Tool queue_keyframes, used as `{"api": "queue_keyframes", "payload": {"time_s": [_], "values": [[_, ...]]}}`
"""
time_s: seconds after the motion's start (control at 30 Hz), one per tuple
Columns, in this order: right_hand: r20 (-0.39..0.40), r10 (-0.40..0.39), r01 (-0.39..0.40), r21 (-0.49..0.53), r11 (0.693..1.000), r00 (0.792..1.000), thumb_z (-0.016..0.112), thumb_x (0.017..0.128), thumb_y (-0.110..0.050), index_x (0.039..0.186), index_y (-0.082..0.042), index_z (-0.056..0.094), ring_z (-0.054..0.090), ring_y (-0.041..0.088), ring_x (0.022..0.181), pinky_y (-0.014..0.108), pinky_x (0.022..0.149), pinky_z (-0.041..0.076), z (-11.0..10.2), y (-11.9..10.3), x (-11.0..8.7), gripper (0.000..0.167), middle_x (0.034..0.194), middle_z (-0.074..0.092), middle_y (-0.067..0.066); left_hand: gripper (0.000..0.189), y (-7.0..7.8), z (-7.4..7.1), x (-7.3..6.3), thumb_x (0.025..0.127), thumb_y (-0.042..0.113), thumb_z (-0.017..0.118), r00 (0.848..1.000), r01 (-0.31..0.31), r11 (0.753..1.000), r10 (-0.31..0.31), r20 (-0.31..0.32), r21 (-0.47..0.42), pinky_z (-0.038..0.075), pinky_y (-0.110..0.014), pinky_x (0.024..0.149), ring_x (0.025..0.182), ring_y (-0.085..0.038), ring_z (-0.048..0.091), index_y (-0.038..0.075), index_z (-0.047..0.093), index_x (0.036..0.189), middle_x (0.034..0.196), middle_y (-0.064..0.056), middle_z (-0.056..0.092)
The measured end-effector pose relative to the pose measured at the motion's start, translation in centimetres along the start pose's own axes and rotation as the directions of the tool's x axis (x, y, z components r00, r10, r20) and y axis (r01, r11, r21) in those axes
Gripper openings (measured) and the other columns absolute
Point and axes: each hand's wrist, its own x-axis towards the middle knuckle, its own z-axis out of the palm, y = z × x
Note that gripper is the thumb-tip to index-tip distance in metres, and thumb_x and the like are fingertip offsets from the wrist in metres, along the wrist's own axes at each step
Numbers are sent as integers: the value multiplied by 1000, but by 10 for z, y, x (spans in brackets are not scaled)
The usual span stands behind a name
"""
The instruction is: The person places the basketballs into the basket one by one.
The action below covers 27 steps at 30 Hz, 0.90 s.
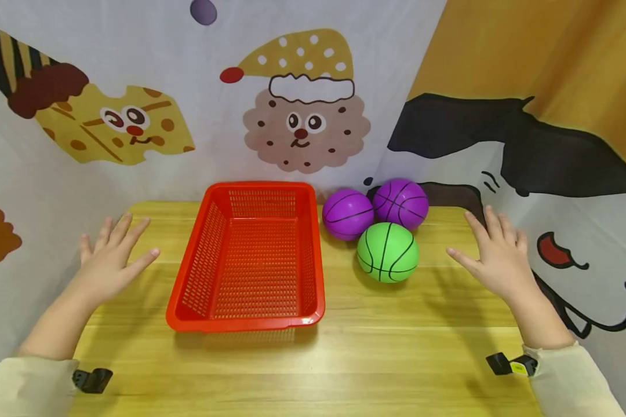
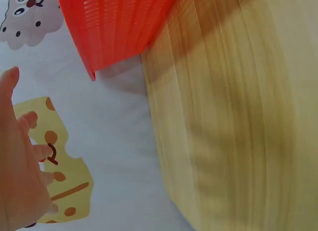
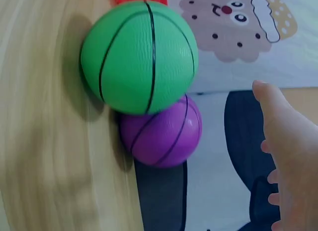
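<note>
My left hand (image 1: 109, 260) hovers over the table's left side, fingers spread and holding nothing. Nearest to it is a red plastic basket (image 1: 258, 269) with mesh walls and nothing inside. Over on the right, my right hand (image 1: 498, 255) is likewise spread in the air, apart from the balls. A green ball (image 1: 388, 253) with black basketball lines lies between the basket and that hand. Behind it two purple balls, one nearer the basket (image 1: 348, 214) and one farther right (image 1: 400, 204), sit close together. In the right wrist view the green ball (image 3: 140, 57) partly covers a purple one (image 3: 164, 131).
The wooden table (image 1: 370, 365) extends toward me in front of the basket. A white cloth (image 1: 208, 116) with cartoon prints hangs along its back and sides. Small black devices, one at the left sleeve (image 1: 93, 380) and one at the right (image 1: 511, 365), sit on my wrists.
</note>
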Motion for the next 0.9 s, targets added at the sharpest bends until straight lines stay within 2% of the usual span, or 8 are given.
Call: {"api": "queue_keyframes", "payload": {"time_s": [0.17,0.37,0.47,0.57,0.63,0.7,0.8,0.9], "values": [[-58,-34,38,57,998,998,57,88,-56,152,-10,23,7,47,139,70,102,3,11,-16,-2,86,156,8,23,69,1,13,-1,100,34,47,998,-47,988,40,-52,-149,-23,-66,96,140,-39,-17,18,9,156,157,-19,-3],[-83,-15,30,178,984,996,60,87,-52,152,-10,24,13,52,135,71,102,7,30,-30,-7,85,155,12,23,68,7,33,3,98,22,53,988,-123,931,84,-127,-345,-7,-71,100,139,-47,-5,14,17,154,156,-22,6],[-93,-2,23,231,973,996,62,87,-50,152,-11,23,15,53,135,71,102,10,41,-35,-9,85,155,13,22,68,10,44,4,97,19,54,990,-127,883,83,-116,-451,-1,-73,100,140,-47,-1,19,17,155,157,-19,7],[-109,6,26,286,958,994,65,86,-48,152,-11,24,18,50,135,70,101,13,53,-40,-11,86,155,15,22,68,12,53,2,98,18,53,994,-96,835,57,-90,-541,4,-74,99,139,-47,5,26,16,155,158,-15,9],[-115,10,28,321,947,993,67,85,-46,152,-12,24,19,49,135,70,101,15,60,-44,-12,87,154,17,22,65,12,59,0,99,17,51,996,-83,802,41,-85,-592,10,-62,108,140,-42,10,27,17,154,158,-12,13],[-112,14,27,357,934,994,68,85,-44,152,-11,23,19,48,136,70,101,15,66,-46,-14,88,154,17,21,62,12,65,-2,100,13,48,995,-92,755,38,-97,-649,19,-43,112,141,-34,15,23,19,154,157,-12,18],[-110,20,25,395,918,994,69,85,-42,153,-12,22,18,47,137,70,102,15,73,-49,-15,88,155,17,20,57,12,76,-4,101,6,43,991,-127,672,53,-123,-730,28,-15,101,139,-19,24,16,23,153,155,-11,25],[-107,29,21,437,899,994,71,84,-40,154,-15,20,18,46,137,71,101,16,79,-51,-16,89,155,16,19,54,11,86,-7,101,4,40,989,-141,606,60,-132,-782,34,-11,93,134,-10,32,11,25,153,152,-7,31]]}}
